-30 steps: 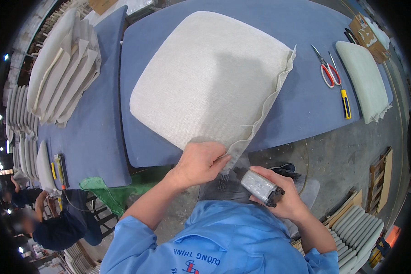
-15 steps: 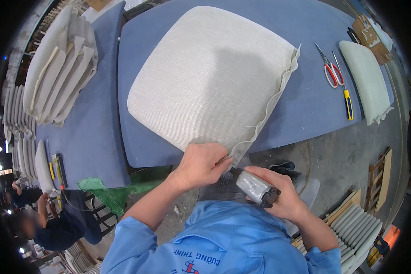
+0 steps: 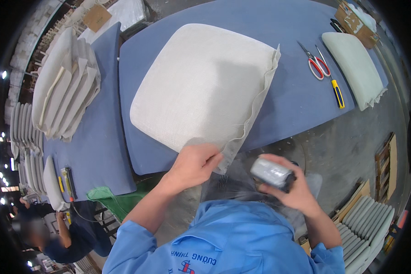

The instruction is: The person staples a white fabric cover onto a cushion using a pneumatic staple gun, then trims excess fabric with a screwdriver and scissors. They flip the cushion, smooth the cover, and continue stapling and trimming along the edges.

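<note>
A pale cream, fabric-covered seat cushion (image 3: 182, 82) lies on the blue padded table, its loose fabric edge (image 3: 246, 125) running down the right side. My left hand (image 3: 192, 165) is closed on the near corner of that fabric edge, fingers pinched together. Off to the right, clear of the cushion, my right hand (image 3: 299, 192) grips a silver staple gun (image 3: 271, 173) with a dark end, slightly blurred. Its nose is hard to make out.
Red-handled scissors (image 3: 317, 66) and a yellow-and-black screwdriver (image 3: 337, 93) lie on the table's right, beside another covered cushion (image 3: 354, 68). Stacked covers (image 3: 68, 91) lie at left. A green cloth (image 3: 112, 201) hangs below the table. A co-worker (image 3: 73, 233) sits at lower left.
The staple gun in my right hand has moved away from the fabric corner, up and to the right. My left hand keeps its hold. The whole view has shifted slightly.
</note>
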Available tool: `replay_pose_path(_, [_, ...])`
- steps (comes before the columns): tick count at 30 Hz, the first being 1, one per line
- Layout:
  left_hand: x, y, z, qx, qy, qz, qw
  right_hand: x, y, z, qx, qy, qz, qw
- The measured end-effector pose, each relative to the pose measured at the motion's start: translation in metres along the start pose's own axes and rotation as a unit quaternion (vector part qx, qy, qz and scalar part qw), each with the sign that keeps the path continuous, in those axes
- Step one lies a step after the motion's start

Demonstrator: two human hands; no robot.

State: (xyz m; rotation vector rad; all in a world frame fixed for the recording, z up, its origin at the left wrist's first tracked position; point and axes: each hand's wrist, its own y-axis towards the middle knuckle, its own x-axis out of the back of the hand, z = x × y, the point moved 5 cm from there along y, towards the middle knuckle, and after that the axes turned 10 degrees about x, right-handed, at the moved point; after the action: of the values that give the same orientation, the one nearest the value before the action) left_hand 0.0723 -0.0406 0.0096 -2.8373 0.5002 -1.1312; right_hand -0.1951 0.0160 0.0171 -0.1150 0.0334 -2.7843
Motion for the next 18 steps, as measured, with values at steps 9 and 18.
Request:
replay_pose_path(9, [-0.024,-0.009,-0.037,-0.015,0.251,-0.092,0.963,0.118,0.040,-0.043,-0.077,0.087,-0.236,0.965])
replay_pose_path(18, [-0.012,0.024,-0.054,0.033,0.146,-0.036,0.988,0.224,0.155,-0.068,-0.133,0.083,-0.239,0.958])
